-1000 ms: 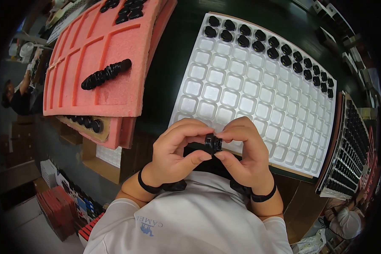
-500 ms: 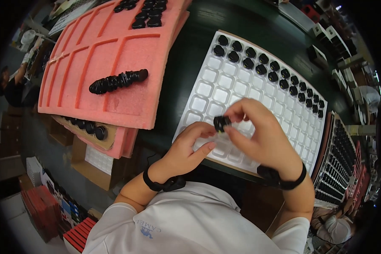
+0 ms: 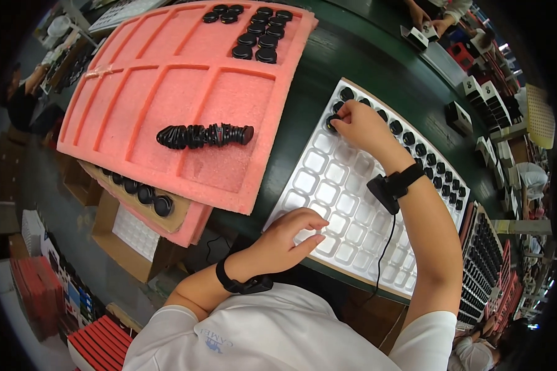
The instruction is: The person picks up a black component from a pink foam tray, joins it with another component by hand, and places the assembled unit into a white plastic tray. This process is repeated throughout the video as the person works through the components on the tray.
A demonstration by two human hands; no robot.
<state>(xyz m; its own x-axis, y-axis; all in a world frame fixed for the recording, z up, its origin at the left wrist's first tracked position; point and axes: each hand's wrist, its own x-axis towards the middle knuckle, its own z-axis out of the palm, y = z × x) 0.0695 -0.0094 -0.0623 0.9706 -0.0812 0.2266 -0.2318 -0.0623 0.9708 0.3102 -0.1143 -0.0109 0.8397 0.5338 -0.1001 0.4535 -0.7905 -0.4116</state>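
Observation:
A white moulded tray (image 3: 312,162) with rows of square pockets lies on the green table in front of me. Small round black pieces (image 3: 408,138) sit in the pockets along its far side. My right hand (image 3: 360,127) reaches to the tray's far left corner, thumb and fingers closed on one small round black piece (image 3: 333,122) at a pocket; the fingers partly cover it. My left hand (image 3: 291,238) hovers over the tray's near left pockets, fingers and thumb apart, holding nothing. Both wrists wear black bands.
Left of the tray stands a pink foam tray (image 3: 148,102) bearing a row of stacked black pieces (image 3: 204,136) and loose black discs (image 3: 257,38). A cardboard box (image 3: 114,238) is below it. Another filled tray (image 3: 481,260) is at right. Another person's hands (image 3: 430,23) hold a small box far off.
My right hand has carried the black piece from beside my left hand to the tray's far left corner. My left hand remains near the front edge. The whole view has shifted.

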